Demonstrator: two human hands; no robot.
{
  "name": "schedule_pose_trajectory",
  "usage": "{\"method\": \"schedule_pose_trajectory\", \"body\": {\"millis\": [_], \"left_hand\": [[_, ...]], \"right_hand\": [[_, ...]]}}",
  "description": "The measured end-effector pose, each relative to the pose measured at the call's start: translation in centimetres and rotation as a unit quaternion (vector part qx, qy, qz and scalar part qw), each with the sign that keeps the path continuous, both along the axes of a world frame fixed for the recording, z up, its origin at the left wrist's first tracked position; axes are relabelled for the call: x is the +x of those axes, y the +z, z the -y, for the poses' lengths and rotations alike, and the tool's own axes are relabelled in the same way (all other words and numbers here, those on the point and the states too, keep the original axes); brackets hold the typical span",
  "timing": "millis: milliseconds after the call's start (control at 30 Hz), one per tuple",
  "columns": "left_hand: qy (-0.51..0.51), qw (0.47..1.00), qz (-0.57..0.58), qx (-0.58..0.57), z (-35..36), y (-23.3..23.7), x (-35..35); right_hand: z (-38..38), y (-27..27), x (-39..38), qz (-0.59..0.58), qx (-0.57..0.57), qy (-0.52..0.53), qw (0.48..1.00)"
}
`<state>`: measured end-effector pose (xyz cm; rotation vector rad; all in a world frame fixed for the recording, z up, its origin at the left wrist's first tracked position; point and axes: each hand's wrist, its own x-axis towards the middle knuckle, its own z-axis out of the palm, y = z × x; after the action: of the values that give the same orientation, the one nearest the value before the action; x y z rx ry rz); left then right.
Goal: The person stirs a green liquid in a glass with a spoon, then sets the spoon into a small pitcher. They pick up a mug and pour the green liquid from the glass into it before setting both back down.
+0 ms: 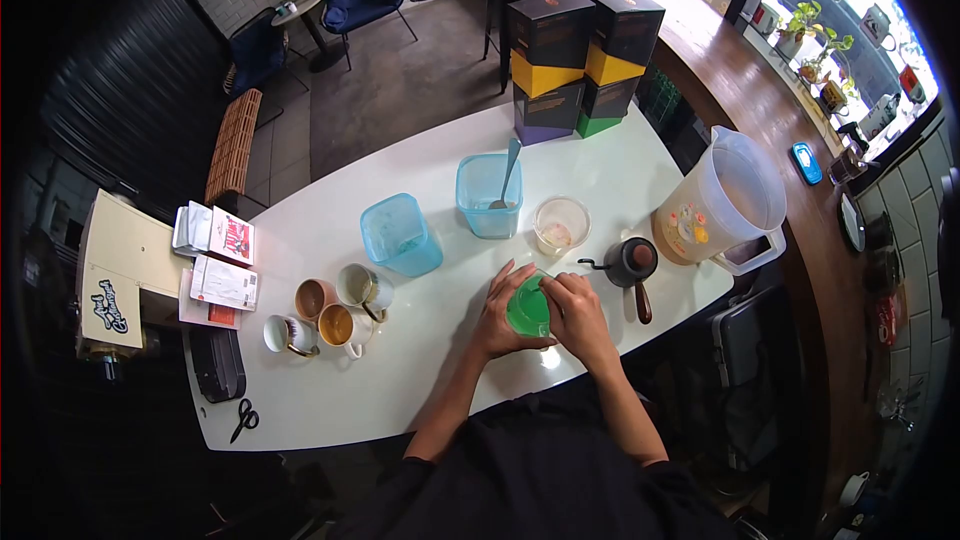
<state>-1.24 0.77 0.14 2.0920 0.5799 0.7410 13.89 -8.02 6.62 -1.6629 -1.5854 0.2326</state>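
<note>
Near the table's front edge I have a small green cup (527, 308) between my hands. My left hand (495, 318) is wrapped round its left side, the thumb under the near edge. My right hand (578, 312) is closed at the cup's right rim, its fingertips hidden from above. Just beyond stands a clear round tub (562, 224) with a little pale residue in it. To the right sits a small dark pot (632, 262) with a thin spout and brown handle. Two light-blue containers (401, 234) stand farther back, one holding a metal spoon (509, 175).
Several mugs (346, 324) cluster on the left. A large plastic pitcher (722, 200) stands at the right edge. Stacked dark boxes (552, 60) rise at the far edge. Black scissors (244, 420) lie at the near left corner, below packets (222, 282).
</note>
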Motion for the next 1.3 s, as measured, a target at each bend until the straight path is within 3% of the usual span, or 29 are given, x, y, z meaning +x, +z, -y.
{"method": "schedule_pose_trajectory", "body": {"millis": [300, 600, 767, 1000, 1167, 1300], "left_hand": [[0.013, 1.000, -0.003, -0.019, 0.2, 0.2, 0.0], [0.009, 1.000, 0.002, 0.020, 0.0, -0.4, 0.1], [0.011, 1.000, 0.004, -0.017, 0.2, 0.1, 0.1], [0.006, 1.000, 0.011, -0.023, 0.2, -0.2, 0.1], [0.000, 1.000, 0.007, 0.022, 0.0, -0.8, 0.0], [0.001, 0.998, 0.027, 0.048, -0.1, -1.1, 0.2]], "right_hand": [[1.0, 0.5, 0.9, 0.032, 0.005, -0.030, 0.999], [0.2, 0.5, 0.1, -0.045, 0.004, 0.044, 0.998], [0.2, 0.3, 0.8, 0.033, 0.011, -0.009, 0.999], [1.4, 1.7, 1.6, 0.058, -0.011, 0.005, 0.998], [1.0, 1.2, 0.4, -0.024, 0.012, 0.074, 0.997], [0.4, 1.1, 0.1, -0.034, 0.002, 0.065, 0.997]]}}
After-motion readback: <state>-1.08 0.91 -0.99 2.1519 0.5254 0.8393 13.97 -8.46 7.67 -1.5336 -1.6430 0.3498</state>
